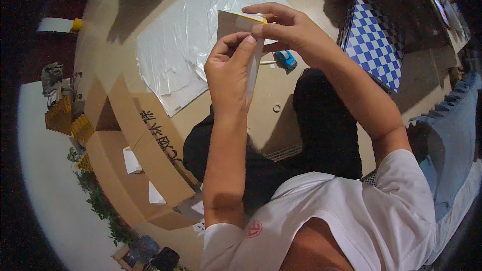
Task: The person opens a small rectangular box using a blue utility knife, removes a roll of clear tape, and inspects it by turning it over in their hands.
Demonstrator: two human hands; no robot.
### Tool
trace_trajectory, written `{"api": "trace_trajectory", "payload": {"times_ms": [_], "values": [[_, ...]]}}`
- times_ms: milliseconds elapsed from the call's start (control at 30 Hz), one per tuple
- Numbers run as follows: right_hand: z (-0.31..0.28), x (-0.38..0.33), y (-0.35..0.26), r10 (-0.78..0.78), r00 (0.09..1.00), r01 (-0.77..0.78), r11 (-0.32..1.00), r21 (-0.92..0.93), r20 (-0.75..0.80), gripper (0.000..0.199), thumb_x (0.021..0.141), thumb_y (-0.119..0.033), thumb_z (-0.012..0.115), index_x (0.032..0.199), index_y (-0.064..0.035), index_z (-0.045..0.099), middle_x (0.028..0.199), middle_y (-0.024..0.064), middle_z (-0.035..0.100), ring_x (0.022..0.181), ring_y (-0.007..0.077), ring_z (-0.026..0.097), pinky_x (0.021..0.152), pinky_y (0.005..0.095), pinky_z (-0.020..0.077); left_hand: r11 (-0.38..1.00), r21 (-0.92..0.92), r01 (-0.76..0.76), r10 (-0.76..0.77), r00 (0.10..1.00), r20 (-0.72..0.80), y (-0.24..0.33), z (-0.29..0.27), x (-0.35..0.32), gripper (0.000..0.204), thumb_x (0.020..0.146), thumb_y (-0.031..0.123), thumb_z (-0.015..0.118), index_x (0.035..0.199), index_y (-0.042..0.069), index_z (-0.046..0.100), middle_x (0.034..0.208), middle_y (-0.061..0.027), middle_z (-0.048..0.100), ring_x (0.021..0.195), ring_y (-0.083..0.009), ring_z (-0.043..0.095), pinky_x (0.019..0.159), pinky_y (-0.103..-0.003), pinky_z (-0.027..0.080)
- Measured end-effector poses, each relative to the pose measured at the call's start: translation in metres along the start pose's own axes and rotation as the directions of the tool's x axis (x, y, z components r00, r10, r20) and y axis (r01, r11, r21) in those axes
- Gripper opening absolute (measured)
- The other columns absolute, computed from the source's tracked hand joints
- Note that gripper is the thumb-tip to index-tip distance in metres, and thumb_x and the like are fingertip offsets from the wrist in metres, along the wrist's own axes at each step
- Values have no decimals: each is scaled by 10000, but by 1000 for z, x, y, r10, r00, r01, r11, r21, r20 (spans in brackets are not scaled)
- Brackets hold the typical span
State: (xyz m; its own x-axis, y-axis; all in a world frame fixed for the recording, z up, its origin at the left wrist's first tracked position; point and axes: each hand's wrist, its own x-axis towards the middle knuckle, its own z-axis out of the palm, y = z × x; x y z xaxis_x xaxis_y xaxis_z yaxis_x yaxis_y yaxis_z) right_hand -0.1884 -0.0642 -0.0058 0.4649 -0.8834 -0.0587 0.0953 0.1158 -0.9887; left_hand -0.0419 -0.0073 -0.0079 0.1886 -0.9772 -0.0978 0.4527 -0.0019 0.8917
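Observation:
My left hand [227,70] is closed with thumb and fingers on a folded piece of stiff paper [232,24], grey-white with a yellow strip along its top edge. From the right, my right hand [291,27] pinches the same paper near its upper right corner. Its lower part hangs down behind my left wrist, partly hidden. Beneath the hands, a white sheet in crinkled clear plastic [173,52] covers part of the tan surface. A small blue object [285,60], perhaps a tape dispenser, lies just below my right hand.
An open cardboard box [118,170] with dark handwriting stands at my left; white folded paper pieces [132,160] lie inside. A small ring [276,108] lies between my knees. At the right are a blue-and-white checkered panel [374,42] and a grey-blue cloth [454,140].

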Motion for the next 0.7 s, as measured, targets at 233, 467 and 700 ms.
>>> {"api": "trace_trajectory", "payload": {"times_ms": [233,467,700], "values": [[-10,11,8,81,996,-86,985,147,45,443,875,-241,652,1294,-130,558,1178,74,587,1058,180,586,851,330,530,998,13,59,-59,998,26,-2,3,10,198,867,26,644,1055,-24,606,984,-94,641,884,-126,613,808,-260,501],[-15,12,5,109,991,-120,981,150,77,432,885,-267,641,1286,-120,569,1127,23,607,1006,111,578,796,258,509,998,-6,68,-68,998,-5,-5,10,16,234,854,57,668,1072,-4,607,944,-79,664,828,-139,639,769,-264,523],[-15,6,3,65,994,-78,983,166,84,474,874,-310,670,1288,-100,571,1166,72,621,1051,168,596,849,328,523,1000,10,11,-11,1000,6,-6,6,20,116,871,69,660,966,11,626,901,-76,664,807,-124,628,740,-251,511]]}}
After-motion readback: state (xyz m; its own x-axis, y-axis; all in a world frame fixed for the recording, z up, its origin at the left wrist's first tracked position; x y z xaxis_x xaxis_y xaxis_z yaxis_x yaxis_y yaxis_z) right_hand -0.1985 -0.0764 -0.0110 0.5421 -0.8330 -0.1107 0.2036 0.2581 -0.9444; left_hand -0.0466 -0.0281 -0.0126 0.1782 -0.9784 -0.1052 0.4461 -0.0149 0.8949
